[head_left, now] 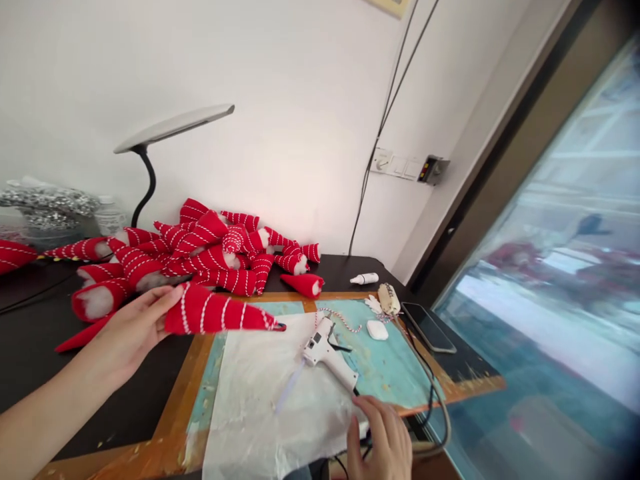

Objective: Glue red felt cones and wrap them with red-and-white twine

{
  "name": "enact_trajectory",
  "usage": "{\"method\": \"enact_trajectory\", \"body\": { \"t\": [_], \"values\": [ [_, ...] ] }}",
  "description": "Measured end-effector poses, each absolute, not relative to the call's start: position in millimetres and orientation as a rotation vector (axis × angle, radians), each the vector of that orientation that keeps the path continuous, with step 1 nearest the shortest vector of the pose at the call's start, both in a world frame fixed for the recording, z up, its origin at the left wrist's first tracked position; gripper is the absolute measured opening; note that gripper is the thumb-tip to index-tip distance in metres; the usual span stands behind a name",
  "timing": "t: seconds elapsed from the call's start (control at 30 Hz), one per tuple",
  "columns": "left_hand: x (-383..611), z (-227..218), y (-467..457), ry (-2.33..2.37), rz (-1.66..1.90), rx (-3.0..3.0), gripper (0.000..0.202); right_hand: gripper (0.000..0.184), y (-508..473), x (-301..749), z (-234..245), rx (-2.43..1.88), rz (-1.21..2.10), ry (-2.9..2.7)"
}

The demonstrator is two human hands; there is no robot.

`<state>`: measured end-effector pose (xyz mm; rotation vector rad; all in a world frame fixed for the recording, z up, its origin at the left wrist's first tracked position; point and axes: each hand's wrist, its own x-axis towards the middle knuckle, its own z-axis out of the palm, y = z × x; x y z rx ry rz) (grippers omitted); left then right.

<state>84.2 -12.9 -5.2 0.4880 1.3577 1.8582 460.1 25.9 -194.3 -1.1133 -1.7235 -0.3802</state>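
Observation:
My left hand [133, 331] holds a red fabric cone [215, 310] with white stitched stripes, its black-dotted tip pointing right. A heap of similar red cones [195, 247], several showing white stuffing, lies just beyond it. My right hand [380, 437] is at the bottom edge, right by the handle end of a white hot glue gun [325, 350]. Whether its fingers grip the handle is hidden. The gun lies on a crinkled translucent sheet [270, 413] with a glue stick showing at its rear. Red-and-white twine [340, 319] curves just past its nozzle.
The sheet covers part of a wood-framed turquoise board [380, 353] on a dark desk [120, 380]. Around it are a white case [377, 330], a phone [429, 327] and a small white bottle [365, 279]. A desk lamp [175, 127] and silver tinsel [47, 207] stand behind; a window [540, 233] is right.

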Motion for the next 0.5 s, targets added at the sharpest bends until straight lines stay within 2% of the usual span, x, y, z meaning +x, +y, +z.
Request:
{"method": "enact_trajectory", "body": {
  "t": [0.13, 0.27, 0.33, 0.43, 0.5],
  "values": [
    [112.7, 28.1, 40.2, 1.092, 1.895, 0.535, 0.015, 0.014, 6.0, 479.6, -210.6, -1.221, -0.394, -1.615],
    [148.5, 17.0, 71.3, 1.016, 1.830, 0.483, 0.007, 0.017, -15.8, 489.8, -214.0, -1.246, -0.315, -1.573],
    [163.0, -1.6, 70.8, 1.040, 1.766, 0.428, 0.012, 0.017, -23.8, 491.3, -213.8, -1.240, -0.269, -1.588],
    [175.7, -28.1, 48.4, 1.060, 1.654, 0.347, 0.032, 0.016, -31.7, 486.4, -205.7, -1.197, -0.099, -1.601],
    [180.1, -37.7, 22.8, 0.990, 1.576, 0.336, 0.032, 0.014, -35.5, 474.5, -190.3, -1.155, 0.086, -1.587]
  ]
}}
